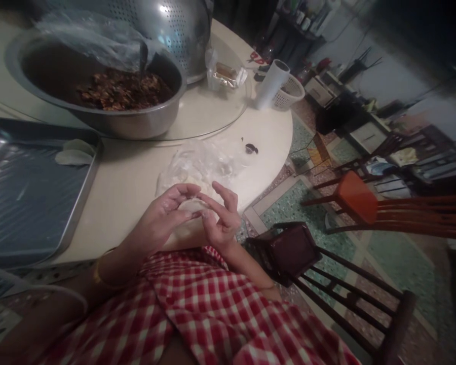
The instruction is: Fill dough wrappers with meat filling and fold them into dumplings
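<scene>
Between my two hands is a pale folded dumpling [193, 205], held over the table's near edge. The fingers and thumb of my left hand [166, 213] grip its left side. My right hand [221, 215] pinches the other end with thumb and forefinger, its remaining fingers bent. Just beyond my hands lies a clear plastic bag [201, 162] with pale dough wrappers showing in it, partly hidden by my fingers. To the left, a metal tray [26, 203] holds finished-looking dumplings [75, 153] in its far right corner. A steel bowl [137, 119] contains dark minced filling [123, 90] and an upright utensil handle [143, 58].
A perforated steel colander [175, 38] stands behind the bowl on a glass turntable [213, 119]. Farther right are a small wrapped package [226, 76], a white roll [272, 83] and a white basket [291, 93]. Wooden chairs [294, 248] stand on the floor at right.
</scene>
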Demonstrator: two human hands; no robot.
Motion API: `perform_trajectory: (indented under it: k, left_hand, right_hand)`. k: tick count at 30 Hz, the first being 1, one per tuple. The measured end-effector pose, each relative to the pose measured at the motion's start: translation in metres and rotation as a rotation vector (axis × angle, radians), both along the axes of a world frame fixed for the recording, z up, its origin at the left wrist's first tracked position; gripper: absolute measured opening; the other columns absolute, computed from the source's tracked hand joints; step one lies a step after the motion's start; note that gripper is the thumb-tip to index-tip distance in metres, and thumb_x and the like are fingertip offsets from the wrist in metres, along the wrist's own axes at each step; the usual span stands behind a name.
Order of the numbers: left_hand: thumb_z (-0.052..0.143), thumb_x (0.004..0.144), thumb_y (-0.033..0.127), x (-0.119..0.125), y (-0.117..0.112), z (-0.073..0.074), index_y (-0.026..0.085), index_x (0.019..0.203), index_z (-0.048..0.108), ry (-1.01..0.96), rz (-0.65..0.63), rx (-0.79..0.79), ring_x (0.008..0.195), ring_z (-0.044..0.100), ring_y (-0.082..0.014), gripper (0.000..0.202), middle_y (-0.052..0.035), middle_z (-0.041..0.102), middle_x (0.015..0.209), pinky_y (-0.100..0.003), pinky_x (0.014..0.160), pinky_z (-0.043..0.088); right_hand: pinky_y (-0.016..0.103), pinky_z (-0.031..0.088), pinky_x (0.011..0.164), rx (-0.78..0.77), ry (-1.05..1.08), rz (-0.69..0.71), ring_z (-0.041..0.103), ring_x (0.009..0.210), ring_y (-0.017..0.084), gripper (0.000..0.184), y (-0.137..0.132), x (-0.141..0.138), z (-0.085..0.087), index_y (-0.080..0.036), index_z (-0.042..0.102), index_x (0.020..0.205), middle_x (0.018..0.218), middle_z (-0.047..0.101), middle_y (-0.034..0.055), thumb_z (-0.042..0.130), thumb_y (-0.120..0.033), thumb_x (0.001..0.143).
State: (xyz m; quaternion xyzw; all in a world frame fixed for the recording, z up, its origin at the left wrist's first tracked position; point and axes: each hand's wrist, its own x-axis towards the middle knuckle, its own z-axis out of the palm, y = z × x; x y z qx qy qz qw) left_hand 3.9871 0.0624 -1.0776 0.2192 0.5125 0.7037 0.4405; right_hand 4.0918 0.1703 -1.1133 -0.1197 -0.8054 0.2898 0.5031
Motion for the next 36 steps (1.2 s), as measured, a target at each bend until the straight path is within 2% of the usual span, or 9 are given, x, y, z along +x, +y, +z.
perform_trajectory:
  k: [4, 9, 15, 20, 23, 27, 29, 32, 36]
  left_hand:
    - [0.072, 0.075, 0.021, 0.000, 0.000, -0.001, 0.024, 0.104, 0.067, 0.002, -0.042, 0.023, 0.106, 0.062, -0.0208, 0.030, -0.0055, 0.065, 0.111, -0.027, 0.084, 0.056]
    - [0.072, 0.074, 0.018, 0.000, 0.000, -0.004, 0.024, 0.106, 0.065, 0.038, -0.023, 0.011, 0.111, 0.061, -0.0213, 0.034, -0.0056, 0.067, 0.112, -0.027, 0.086, 0.055]
    - [0.072, 0.074, 0.020, 0.000, 0.001, -0.003, 0.021, 0.108, 0.061, 0.066, -0.040, 0.019, 0.093, 0.068, -0.0194, 0.035, -0.0055, 0.071, 0.099, -0.030, 0.084, 0.056]
    - [0.072, 0.075, 0.019, -0.002, 0.000, -0.001, 0.022, 0.110, 0.060, 0.033, -0.072, 0.042, 0.096, 0.068, -0.0190, 0.037, -0.0052, 0.071, 0.104, -0.027, 0.082, 0.056]
    - [0.071, 0.079, 0.023, -0.002, 0.000, -0.001, 0.024, 0.119, 0.056, 0.016, -0.117, 0.070, 0.096, 0.069, -0.0195, 0.042, -0.0058, 0.070, 0.107, -0.028, 0.081, 0.056]
    - [0.064, 0.087, 0.026, 0.000, -0.001, -0.003, 0.027, 0.137, 0.044, 0.072, -0.201, 0.063, 0.103, 0.067, -0.0210, 0.054, -0.0078, 0.066, 0.119, -0.031, 0.087, 0.054]
    - [0.063, 0.088, 0.027, 0.001, -0.001, -0.002, 0.027, 0.140, 0.041, 0.113, -0.215, 0.055, 0.106, 0.066, -0.0219, 0.057, -0.0079, 0.067, 0.117, -0.033, 0.091, 0.052]
    - [0.069, 0.082, 0.027, 0.001, 0.001, 0.000, 0.024, 0.132, 0.048, 0.129, -0.133, 0.005, 0.103, 0.066, -0.0217, 0.054, -0.0066, 0.069, 0.108, -0.032, 0.089, 0.053]
    - [0.075, 0.075, 0.028, 0.004, 0.003, -0.001, 0.020, 0.106, 0.061, 0.082, 0.063, -0.067, 0.090, 0.067, -0.0178, 0.035, -0.0042, 0.069, 0.100, -0.028, 0.080, 0.055]
  right_hand:
    - [0.045, 0.056, 0.092, -0.116, -0.002, 0.093, 0.062, 0.113, 0.023, 0.029, 0.000, -0.003, -0.002, -0.021, 0.070, 0.109, 0.123, 0.066, 0.0102, 0.051, -0.033, 0.092]
    - [0.042, 0.057, 0.090, -0.176, -0.015, 0.090, 0.065, 0.107, 0.021, 0.019, -0.003, -0.006, 0.000, -0.023, 0.073, 0.096, 0.115, 0.070, 0.0075, 0.056, -0.029, 0.091]
    - [0.042, 0.054, 0.093, -0.160, -0.039, 0.094, 0.065, 0.107, 0.021, 0.018, -0.005, -0.005, 0.003, -0.023, 0.074, 0.096, 0.114, 0.072, 0.0067, 0.057, -0.024, 0.091]
    - [0.045, 0.052, 0.100, -0.283, 0.009, 0.201, 0.060, 0.121, 0.022, 0.031, -0.003, -0.003, -0.005, -0.024, 0.066, 0.120, 0.129, 0.066, 0.0090, 0.057, -0.030, 0.091]
    - [0.047, 0.052, 0.102, -0.360, -0.004, 0.281, 0.059, 0.125, 0.023, 0.038, -0.002, -0.002, -0.008, -0.024, 0.061, 0.127, 0.134, 0.063, 0.0104, 0.059, -0.033, 0.090]
    - [0.042, 0.055, 0.100, -0.348, -0.053, 0.327, 0.060, 0.124, 0.023, 0.033, -0.003, -0.004, -0.009, -0.025, 0.067, 0.120, 0.133, 0.063, 0.0088, 0.061, -0.034, 0.088]
    - [0.041, 0.056, 0.099, -0.340, -0.052, 0.336, 0.061, 0.123, 0.023, 0.026, -0.004, -0.005, -0.011, -0.026, 0.071, 0.112, 0.133, 0.063, 0.0077, 0.060, -0.034, 0.090]
    - [0.045, 0.055, 0.101, -0.340, -0.031, 0.282, 0.057, 0.129, 0.024, 0.024, -0.007, -0.006, -0.014, -0.024, 0.074, 0.106, 0.138, 0.059, 0.0082, 0.056, -0.034, 0.093]
    - [0.051, 0.050, 0.106, -0.351, 0.004, 0.142, 0.054, 0.132, 0.026, 0.031, -0.010, -0.008, -0.019, -0.022, 0.072, 0.110, 0.145, 0.053, 0.0106, 0.050, -0.038, 0.096]
